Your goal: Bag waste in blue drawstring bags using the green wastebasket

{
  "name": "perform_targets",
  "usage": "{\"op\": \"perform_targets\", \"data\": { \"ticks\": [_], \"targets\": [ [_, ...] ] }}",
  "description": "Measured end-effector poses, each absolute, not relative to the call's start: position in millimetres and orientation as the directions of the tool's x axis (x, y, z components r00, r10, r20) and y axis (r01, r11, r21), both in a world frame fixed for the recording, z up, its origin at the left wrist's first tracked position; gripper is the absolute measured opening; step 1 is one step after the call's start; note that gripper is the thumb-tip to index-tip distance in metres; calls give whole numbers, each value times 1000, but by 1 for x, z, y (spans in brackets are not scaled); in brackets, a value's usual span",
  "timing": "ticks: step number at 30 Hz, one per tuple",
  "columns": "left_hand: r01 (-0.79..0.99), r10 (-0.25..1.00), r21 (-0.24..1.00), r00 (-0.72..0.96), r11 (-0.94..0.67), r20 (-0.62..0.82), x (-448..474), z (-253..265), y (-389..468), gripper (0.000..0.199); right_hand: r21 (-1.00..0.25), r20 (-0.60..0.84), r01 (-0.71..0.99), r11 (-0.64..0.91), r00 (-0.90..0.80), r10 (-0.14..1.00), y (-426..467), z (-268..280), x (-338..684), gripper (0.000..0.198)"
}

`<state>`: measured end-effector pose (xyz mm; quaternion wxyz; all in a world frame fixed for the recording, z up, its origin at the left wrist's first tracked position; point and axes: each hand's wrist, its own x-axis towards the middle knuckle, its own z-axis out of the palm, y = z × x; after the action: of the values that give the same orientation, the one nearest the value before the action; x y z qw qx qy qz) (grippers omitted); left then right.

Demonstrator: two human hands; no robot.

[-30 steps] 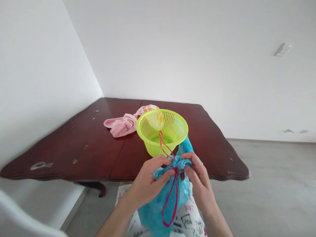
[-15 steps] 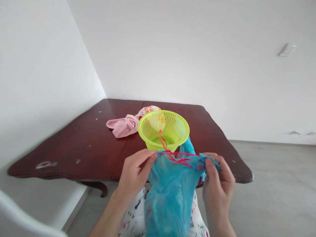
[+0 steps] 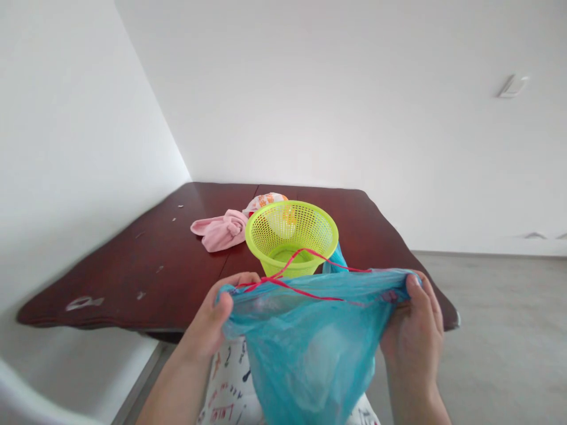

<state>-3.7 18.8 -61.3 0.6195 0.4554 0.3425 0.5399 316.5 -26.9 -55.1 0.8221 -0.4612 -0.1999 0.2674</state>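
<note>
A translucent blue plastic bag (image 3: 314, 348) hangs between my hands over my lap, its top stretched wide. My left hand (image 3: 212, 313) grips the left corner of the rim, thumb on the near side. At the opposite corner my right hand (image 3: 416, 321) pinches the bag between thumb and fingers. A thin red drawstring (image 3: 287, 286) runs loosely along the top edge and loops up in front of the basket. Something pale shows faintly through the plastic; I cannot tell what it is. Just beyond the bag stands a lime-green perforated basket (image 3: 292, 236).
A dark red wooden table (image 3: 146, 265) reaches back to the white wall. On it, left of the basket, lie a folded pink cloth (image 3: 221, 229) and a white-and-orange patterned bag (image 3: 268, 200). More blue plastic (image 3: 335, 260) shows behind the basket's right side.
Both hands have moved apart, pulling the bag's top from bunched to wide. The red drawstring, earlier tangled in the middle, is now spread along the rim.
</note>
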Motion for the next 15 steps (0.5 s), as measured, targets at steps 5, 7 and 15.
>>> {"op": "perform_targets", "data": {
  "ticks": [5, 7, 15],
  "targets": [
    [-111, 912, 990, 392, -83, 121, 4, -55, 19, 52, -922, 30, -265, 281, 676, 737, -32, -47, 322, 59],
    [-128, 953, 985, 267, -115, 146, 2, -52, 23, 41, -921, 37, -278, 275, 638, 769, -31, -44, 330, 65],
    [-181, 947, 959, 198, -218, 253, -13, -57, 30, 30, -921, -77, -359, 151, 549, 832, -33, -39, 359, 68]
  ]
}}
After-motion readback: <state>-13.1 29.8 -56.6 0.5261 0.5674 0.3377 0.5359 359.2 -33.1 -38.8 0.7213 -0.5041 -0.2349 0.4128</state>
